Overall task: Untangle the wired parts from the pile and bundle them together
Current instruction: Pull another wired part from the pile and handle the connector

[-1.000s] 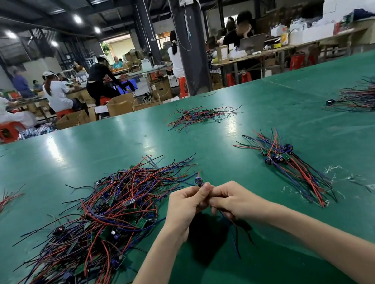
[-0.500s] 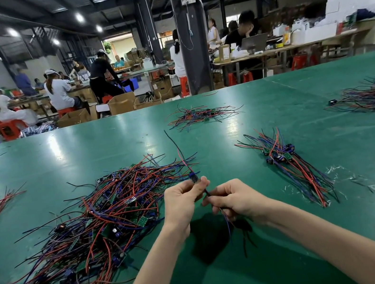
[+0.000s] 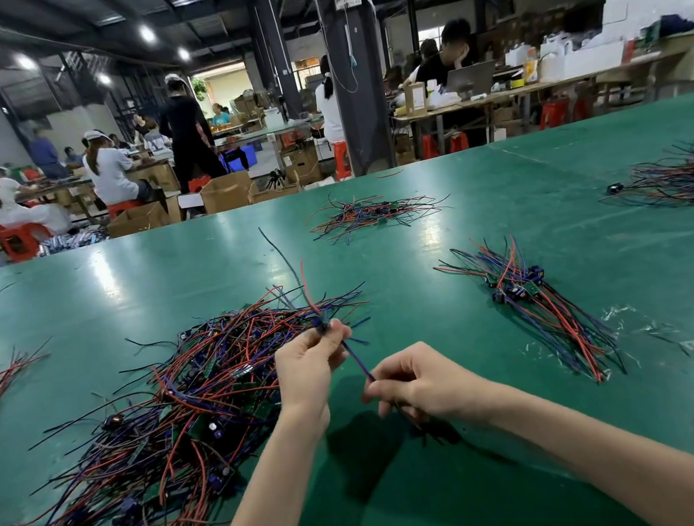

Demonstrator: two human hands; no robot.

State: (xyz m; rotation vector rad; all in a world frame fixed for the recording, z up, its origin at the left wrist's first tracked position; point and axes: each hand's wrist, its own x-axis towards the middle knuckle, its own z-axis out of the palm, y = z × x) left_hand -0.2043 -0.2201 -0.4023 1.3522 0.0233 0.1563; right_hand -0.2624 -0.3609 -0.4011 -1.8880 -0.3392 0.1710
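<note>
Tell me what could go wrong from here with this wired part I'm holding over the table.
1. The wires run straight between the left grip and right grip; a harder pull might strain their joints at the component.
2. The free ends rise beside the tangled pile and could snag in it.
3. The sorted bundle lies fanned out; dropping this one on carelessly may retangle it.

The tangled pile [image 3: 168,415] lies left of both hands, the bundle [image 3: 532,299] right.
</note>
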